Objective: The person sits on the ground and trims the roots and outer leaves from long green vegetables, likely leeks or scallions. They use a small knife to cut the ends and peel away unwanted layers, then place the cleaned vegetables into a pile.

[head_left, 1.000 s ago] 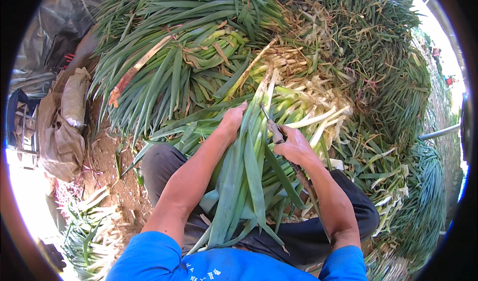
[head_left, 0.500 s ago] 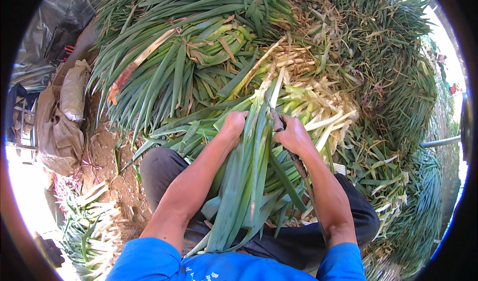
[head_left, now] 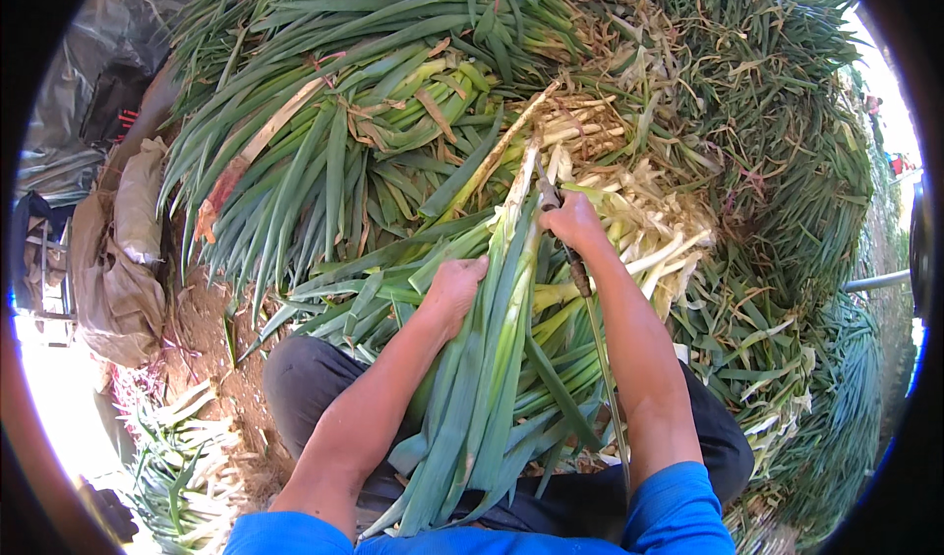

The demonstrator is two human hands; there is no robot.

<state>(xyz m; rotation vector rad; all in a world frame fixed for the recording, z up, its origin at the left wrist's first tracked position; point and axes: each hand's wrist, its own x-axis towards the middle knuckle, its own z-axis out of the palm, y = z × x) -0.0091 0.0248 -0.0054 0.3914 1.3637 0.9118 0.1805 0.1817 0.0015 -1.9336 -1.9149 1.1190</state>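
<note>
My left hand (head_left: 455, 292) is closed around large green onions (head_left: 484, 378), whose leaves hang down toward my lap and whose pale stems point away from me. Just right of it, my right hand (head_left: 573, 223) grips a dark blow gun (head_left: 549, 197) with a narrow tip. The tip lies close beside the pale stems. A thin hose (head_left: 605, 378) runs from the tool back along my right forearm. Under the held stalks, more green onions (head_left: 580, 358) lie across my legs. My fingers partly hide the tool's handle.
A big heap of green onions (head_left: 295, 142) rises ahead and left. Peeled pale skins (head_left: 649, 211) pile up beyond my right hand. More leafy stacks (head_left: 787, 142) stand at the right, and white-stemmed onions (head_left: 197, 457) lie lower left near a brown sack (head_left: 118, 290).
My right hand and the blow gun have moved slightly away from me along the stems. My left hand has shifted a little down and left, still holding the green onions.
</note>
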